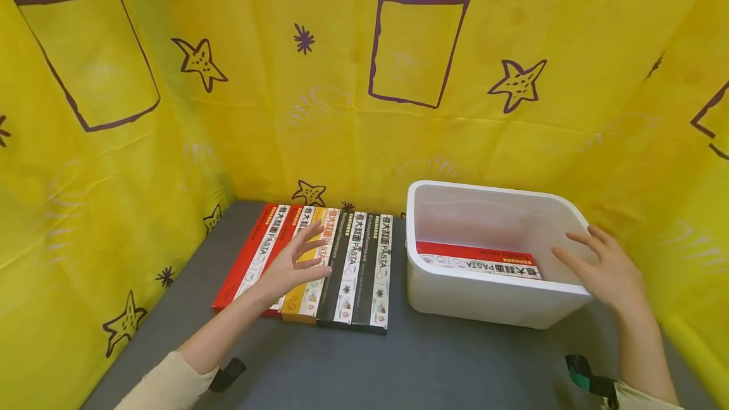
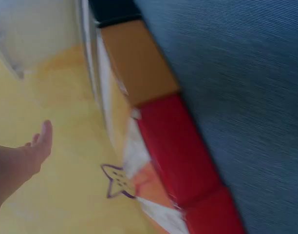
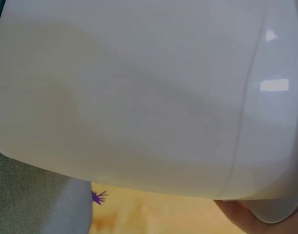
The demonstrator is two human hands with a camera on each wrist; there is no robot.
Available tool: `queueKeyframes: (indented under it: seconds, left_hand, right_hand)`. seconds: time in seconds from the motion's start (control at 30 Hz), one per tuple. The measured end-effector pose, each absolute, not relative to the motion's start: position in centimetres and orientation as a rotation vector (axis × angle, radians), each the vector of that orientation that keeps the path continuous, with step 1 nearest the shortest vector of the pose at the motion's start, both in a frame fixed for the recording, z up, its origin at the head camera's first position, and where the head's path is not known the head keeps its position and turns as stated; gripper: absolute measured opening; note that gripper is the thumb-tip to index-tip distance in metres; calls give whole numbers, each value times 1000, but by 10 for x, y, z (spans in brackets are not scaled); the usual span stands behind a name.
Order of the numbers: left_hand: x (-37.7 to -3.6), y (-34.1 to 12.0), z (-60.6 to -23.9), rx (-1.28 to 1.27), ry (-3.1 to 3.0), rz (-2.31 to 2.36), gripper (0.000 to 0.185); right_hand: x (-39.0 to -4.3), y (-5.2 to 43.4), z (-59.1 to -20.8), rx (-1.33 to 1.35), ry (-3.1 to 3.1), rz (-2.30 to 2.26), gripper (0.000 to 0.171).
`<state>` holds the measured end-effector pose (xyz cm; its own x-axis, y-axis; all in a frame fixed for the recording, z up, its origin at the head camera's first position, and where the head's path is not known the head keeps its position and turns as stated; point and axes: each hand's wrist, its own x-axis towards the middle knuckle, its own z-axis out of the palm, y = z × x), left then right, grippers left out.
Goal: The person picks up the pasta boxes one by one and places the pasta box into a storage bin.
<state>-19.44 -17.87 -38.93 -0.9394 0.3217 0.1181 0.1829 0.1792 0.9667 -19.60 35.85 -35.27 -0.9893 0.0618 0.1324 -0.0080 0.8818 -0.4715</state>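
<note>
Both sleeves are cut off below. Left hand [image 1: 293, 264] spreads open over pasta boxes [image 1: 342, 267]. Right hand [image 1: 606, 267], fingers straight, touches the white bin [image 1: 495, 305], which half hides one box [image 1: 478, 260].

A yellow cloth [image 1: 342, 100] hangs as a backdrop on the far, left and right sides, printed with purple stars [image 1: 199, 63] and rough rectangles [image 1: 418, 49]. Its creases show in soft, even light. Below it lies a grey tabletop [image 1: 455, 366], running from the near edge to the far cloth.
</note>
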Motion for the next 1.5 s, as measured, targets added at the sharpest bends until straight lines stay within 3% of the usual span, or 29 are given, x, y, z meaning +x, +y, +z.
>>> queueKeyframes:
  seconds: [0.27, 0.67, 1.5]
  left_hand:
    - [-171, -222, -414, 313, 2539, 1748, 95]
    - [-153, -261, -423, 118, 2598, 1746, 93]
    - [-156, -296, -437, -83, 2777, 1304, 98]
  right_hand:
    - [-198, 358, -354, -25, -2900, 715, 68]
    - [-198, 360, -355, -20, -2894, 708, 66]
    - [-198, 362, -356, -30, -2897, 739, 68]
